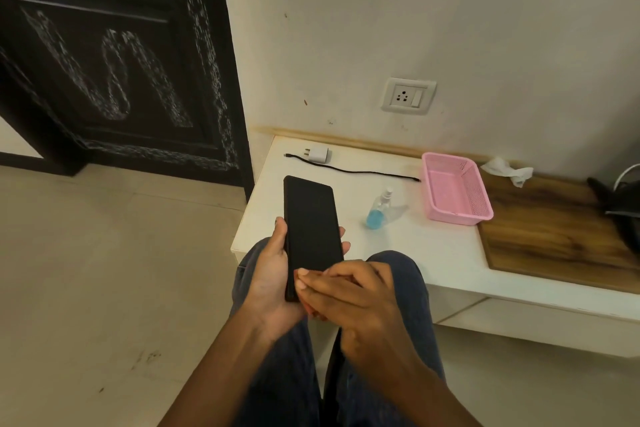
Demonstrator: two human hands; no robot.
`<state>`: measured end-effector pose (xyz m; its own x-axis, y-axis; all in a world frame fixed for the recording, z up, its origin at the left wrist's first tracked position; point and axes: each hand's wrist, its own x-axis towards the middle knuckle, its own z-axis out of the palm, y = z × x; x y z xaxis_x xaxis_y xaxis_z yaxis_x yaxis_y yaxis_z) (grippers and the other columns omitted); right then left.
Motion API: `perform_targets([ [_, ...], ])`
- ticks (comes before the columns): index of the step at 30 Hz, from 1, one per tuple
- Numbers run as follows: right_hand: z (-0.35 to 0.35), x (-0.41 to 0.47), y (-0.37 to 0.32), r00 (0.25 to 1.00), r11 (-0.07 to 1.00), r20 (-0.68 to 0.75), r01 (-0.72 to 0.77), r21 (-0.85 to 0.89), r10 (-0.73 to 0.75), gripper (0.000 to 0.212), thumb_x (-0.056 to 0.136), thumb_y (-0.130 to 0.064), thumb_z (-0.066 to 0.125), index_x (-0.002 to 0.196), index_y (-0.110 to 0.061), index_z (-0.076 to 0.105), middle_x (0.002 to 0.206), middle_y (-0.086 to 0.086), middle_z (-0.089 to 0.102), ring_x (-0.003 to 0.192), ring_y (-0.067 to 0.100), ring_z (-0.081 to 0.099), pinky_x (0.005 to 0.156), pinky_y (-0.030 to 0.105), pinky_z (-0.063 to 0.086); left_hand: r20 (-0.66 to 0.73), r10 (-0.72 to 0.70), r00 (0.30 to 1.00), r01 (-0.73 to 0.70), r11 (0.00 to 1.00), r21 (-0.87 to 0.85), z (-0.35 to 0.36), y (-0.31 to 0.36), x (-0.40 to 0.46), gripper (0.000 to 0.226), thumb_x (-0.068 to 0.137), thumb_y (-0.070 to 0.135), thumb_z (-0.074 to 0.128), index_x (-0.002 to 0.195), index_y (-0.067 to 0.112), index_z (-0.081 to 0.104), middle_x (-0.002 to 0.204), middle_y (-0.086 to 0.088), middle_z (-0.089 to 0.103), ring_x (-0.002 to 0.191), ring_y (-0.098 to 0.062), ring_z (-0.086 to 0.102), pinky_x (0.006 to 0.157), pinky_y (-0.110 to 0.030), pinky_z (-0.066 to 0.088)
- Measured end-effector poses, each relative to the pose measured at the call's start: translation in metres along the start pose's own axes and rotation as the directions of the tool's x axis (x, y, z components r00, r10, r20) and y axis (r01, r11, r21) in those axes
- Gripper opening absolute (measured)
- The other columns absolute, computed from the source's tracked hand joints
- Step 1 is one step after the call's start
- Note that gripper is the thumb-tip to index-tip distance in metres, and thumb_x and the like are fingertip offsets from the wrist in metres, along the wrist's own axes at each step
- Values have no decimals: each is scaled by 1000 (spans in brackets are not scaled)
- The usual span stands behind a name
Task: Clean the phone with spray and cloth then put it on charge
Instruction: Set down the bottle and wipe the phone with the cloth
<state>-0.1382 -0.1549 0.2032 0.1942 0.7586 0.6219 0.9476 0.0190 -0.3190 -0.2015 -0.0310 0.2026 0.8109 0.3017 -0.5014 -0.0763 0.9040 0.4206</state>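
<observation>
Left hand (273,267) gripped the phone (311,236) by its long edges over the lap, just off the table (433,253) near edge; right hand (349,291) was half curled, fingertips on the phone's lower end, something reddish under it, can't tell if cloth. Best bet: keep the left grip firm, wipe lengthwise, light pressure. Open table ran between the spray bottle (379,208) and near edge; cable (353,170), charger (318,153) and pink basket (455,189) sat back by the wall.

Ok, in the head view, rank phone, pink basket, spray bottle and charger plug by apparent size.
1. Phone and pink basket: look similar; the phone is nearer the camera, so unranked.
2. Spray bottle.
3. Charger plug.
</observation>
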Motion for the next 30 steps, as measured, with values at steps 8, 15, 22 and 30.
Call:
perform_targets([
  [8, -8, -5, 12, 999, 998, 35, 41, -58, -39, 46, 103, -26, 25, 106, -19, 71, 113, -11, 67, 100, 7, 50, 81, 25, 30, 72, 28, 997, -25, 999, -45, -7, 5, -2, 69, 92, 62, 25, 128, 12, 57, 130, -13, 61, 113, -27, 62, 84, -39, 57],
  [15, -18, -11, 20, 1000, 997, -21, -5, -79, 3, 45, 102, -29, 29, 100, -19, 73, 109, -12, 67, 96, 6, 51, 78, 27, 34, 110, 45, 993, -39, 998, -58, -9, 2, 0, 66, 93, 61, 23, 136, 17, 49, 134, -14, 58, 118, -27, 60, 83, -43, 57],
  [22, -3, -3, -7, 999, 999, 27, 43, -24, -42, 41, 102, -25, 32, 104, -20, 72, 110, -14, 68, 99, 5, 51, 86, 22, 26, 114, -71, 991, 74, 997, -17, -7, -9, 0, 77, 88, 68, 28, 118, 9, 67, 118, -13, 68, 103, -23, 68, 90, -34, 54],
  [30, -22, -13, 23, 999, 993, -33, 21, -115, -25, 37, 101, -26, 35, 102, -21, 72, 113, -16, 61, 99, 6, 51, 78, 28, 29, 106, 38, 994, -30, 997, -78, -7, -3, -4, 68, 94, 61, 19, 135, 16, 50, 133, -11, 59, 119, -25, 59, 88, -43, 56],
])
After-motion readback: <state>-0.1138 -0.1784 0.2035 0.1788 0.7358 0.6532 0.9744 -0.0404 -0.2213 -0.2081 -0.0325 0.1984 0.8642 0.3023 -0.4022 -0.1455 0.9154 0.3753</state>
